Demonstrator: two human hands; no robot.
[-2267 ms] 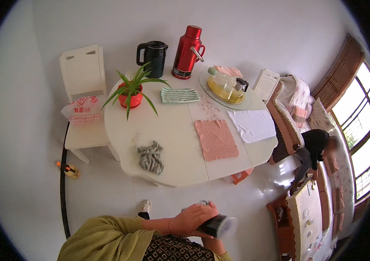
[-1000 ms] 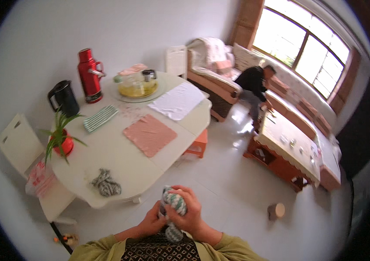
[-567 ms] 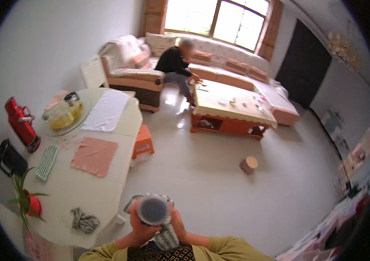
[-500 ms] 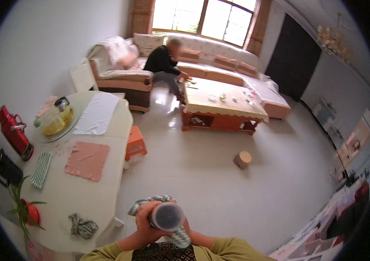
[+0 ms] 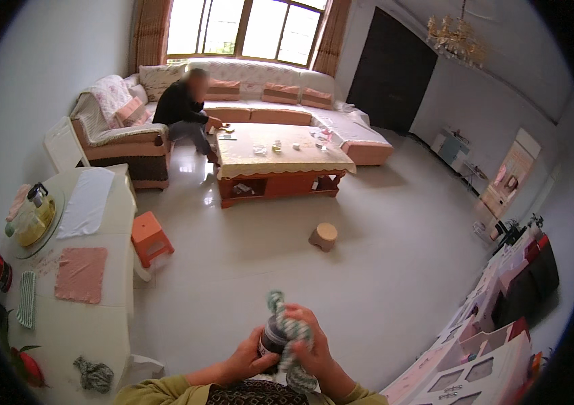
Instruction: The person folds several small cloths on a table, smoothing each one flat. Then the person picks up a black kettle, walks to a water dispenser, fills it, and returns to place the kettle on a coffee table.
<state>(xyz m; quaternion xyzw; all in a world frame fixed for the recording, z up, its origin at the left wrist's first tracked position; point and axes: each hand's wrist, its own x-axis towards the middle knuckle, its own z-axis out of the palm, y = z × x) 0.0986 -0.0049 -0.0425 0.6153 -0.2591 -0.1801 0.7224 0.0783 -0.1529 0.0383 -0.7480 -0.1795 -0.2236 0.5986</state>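
At the lower middle, my left hand [image 5: 243, 358] grips a dark cylindrical container [image 5: 271, 339] with a pale band near its top. My right hand [image 5: 318, 347] is closed on a green-and-white striped cloth [image 5: 293, 328], which lies against the container's right side. One end of the cloth sticks up above the container and the other hangs below the right hand. The container's base is partly hidden by my fingers.
To my left, a white table [image 5: 108, 317] bears a pink cloth [image 5: 81, 275], a striped cloth [image 5: 27, 299], a crumpled cloth [image 5: 94, 375] and a glass teapot [image 5: 34, 223]. Beyond are an orange stool [image 5: 151, 236], a round stool [image 5: 324, 236], a coffee table [image 5: 285, 192] and a seated person [image 5: 182, 104].
The view has swung right. The container has turned from showing its round end to showing its side, and my right hand has brought the cloth up along it.
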